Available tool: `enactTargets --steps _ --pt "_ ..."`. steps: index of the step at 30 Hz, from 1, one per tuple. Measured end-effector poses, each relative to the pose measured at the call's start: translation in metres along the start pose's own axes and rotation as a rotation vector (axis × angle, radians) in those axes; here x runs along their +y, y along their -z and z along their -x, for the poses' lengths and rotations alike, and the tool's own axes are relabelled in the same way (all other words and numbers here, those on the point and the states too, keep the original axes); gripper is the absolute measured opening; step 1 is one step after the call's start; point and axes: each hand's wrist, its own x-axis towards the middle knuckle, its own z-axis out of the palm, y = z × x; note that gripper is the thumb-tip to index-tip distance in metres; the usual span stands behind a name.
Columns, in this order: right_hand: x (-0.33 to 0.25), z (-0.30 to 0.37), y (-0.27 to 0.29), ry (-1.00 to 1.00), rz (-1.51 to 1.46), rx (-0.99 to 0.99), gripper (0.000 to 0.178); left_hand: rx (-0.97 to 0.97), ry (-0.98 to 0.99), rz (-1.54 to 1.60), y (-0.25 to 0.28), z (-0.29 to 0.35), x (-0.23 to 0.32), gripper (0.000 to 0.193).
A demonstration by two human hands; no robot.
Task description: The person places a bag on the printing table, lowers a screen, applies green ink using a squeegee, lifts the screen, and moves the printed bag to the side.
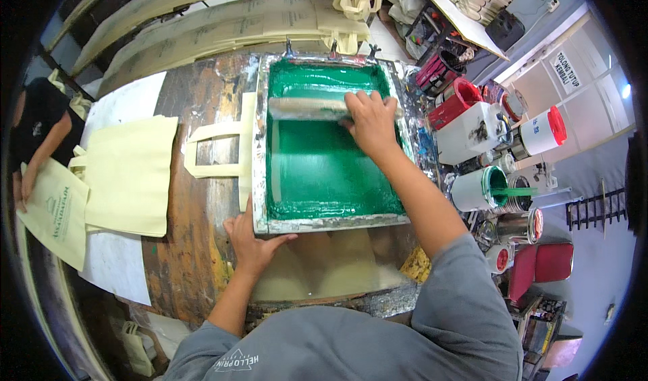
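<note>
Here's the squeegee [304, 107], lying crosswise inside the printing frame [260, 178], up toward the far end — its long axis runs from the person's left to right, nearly square to the frame's longer sides. The right hand [370, 118] has it: a closed grip over the right-hand part of the bar, knuckles up, with the long bare stretch pointing away to the left. Below it, green ink [331, 165] coats the mesh, glossy toward the near edge.

And the left hand [255, 251]? It's down at the frame's near left corner, grip spread wide, thumb pointing right along the near edge, fingers up beside the left side. The frame itself sits on the stained tabletop [196, 239], longer from near to far, clamps [333, 49] at its far end. A pale yellow bag handle [216, 151] pokes out from the frame's left side, its loop pointing left — toward a pile of pale bags [128, 178]. Farther left, a co-worker's hand [28, 182] is on a printed bag [54, 209].
</note>
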Motion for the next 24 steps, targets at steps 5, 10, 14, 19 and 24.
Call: enactTargets --steps 5,10,14,19,24 --pt "0.043 -0.08 -0.015 -0.031 -0.04 -0.215 0.058 -0.104 0.136 -0.255 0.02 0.002 0.014 0.13" --pt "0.068 -0.093 -0.014 -0.015 -0.073 -0.18 0.061 -0.019 -0.004 -0.078 0.041 -0.075 0.047 0.127" --pt "0.055 -0.08 -0.037 0.015 0.011 -0.059 0.059 0.062 -0.33 -0.116 -0.018 -0.229 0.041 0.111" --pt "0.043 -0.062 -0.043 0.002 0.051 0.061 0.057 0.069 -0.446 -0.455 -0.101 -0.324 0.009 0.071" --pt "0.024 -0.02 -0.015 0.025 0.021 -0.107 0.05 0.154 -0.555 -0.396 -0.085 -0.27 0.009 0.059"
